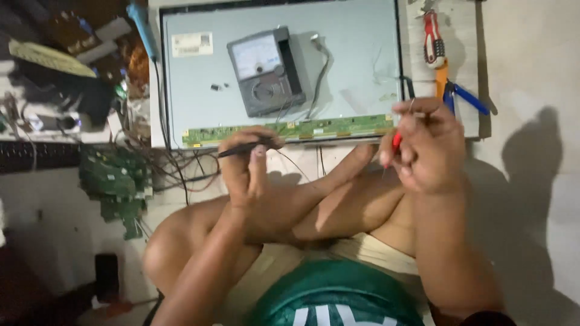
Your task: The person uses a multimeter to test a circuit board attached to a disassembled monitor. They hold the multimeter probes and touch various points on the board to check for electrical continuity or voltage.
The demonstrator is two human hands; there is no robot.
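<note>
Seated cross-legged on the floor, the person grips a black probe [244,147] in the left hand [244,166] and a red probe [396,142] in the right hand [423,148], both hands closed tight. Both tips hover just short of the green circuit strip [290,129]; a slip there could bridge neighbouring contacts. Loose leads trail past the knees and might snag. Beyond, an analogue meter [264,71] lies on the grey panel [356,54], with pliers [450,90] and a red-handled tool [432,42] to the right.
</note>
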